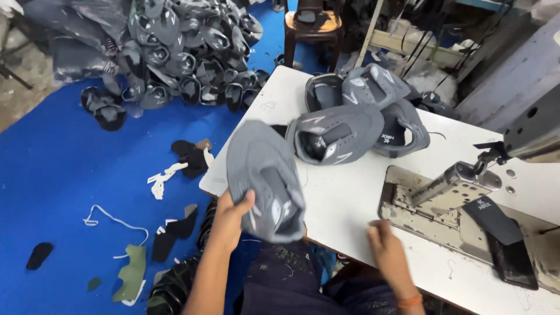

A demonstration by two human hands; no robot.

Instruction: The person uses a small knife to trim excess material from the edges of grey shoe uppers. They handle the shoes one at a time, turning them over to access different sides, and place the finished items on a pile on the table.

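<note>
Holding a grey shoe upper (265, 186) in the left hand (232, 213), fingers closed around its lower edge, thumb on top; the piece is hanging over the near-left edge of the white worktop (344, 198), partly past the corner. The right hand (386, 245) is resting low near the front edge of the worktop, just left of the sewing machine's metal bed plate (431, 216); it is blurred, fingers seeming loosely curled and holding nothing, though I cannot tell for sure.

A stack of finished-looking grey uppers (356, 116) is sitting toward the far side of the worktop, well apart from the held piece. A black tongue piece (493, 220) is lying on the bed plate under the machine arm (534, 131). A big heap of uppers (181, 52) is lying on the blue floor mat (58, 175) at the far left, with scraps scattered nearer.

Judging the step: the upper is being handled off the machine, either being picked up for stitching or being set aside. Next move is likely calling for a flat, two-handed placement, keeping the soft fabric from folding or slipping off the edge.
</note>
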